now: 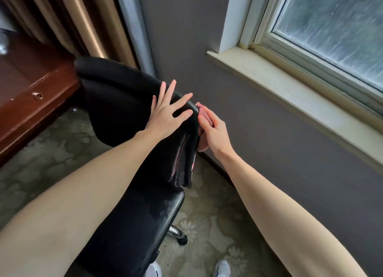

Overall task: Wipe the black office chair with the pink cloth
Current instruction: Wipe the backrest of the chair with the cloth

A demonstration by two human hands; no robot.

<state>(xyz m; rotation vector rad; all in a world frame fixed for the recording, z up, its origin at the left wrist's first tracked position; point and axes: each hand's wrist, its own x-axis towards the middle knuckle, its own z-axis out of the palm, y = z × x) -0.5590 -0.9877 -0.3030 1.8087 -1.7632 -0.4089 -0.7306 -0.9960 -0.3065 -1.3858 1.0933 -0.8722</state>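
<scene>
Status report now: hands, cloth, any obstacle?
Left hand open, flat on black office chair back. Right hand grips pink cloth behind it. No obstacle seen.

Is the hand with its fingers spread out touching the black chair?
Touching. The head view shows the left hand lying flat on the backrest of the black office chair, with its fingers spread across the top edge and no gap beneath.

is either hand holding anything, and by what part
The right hand grips the pink cloth, bunched in its fingers, behind the backrest of the black office chair. The left hand holds nothing, resting flat on it.
</scene>
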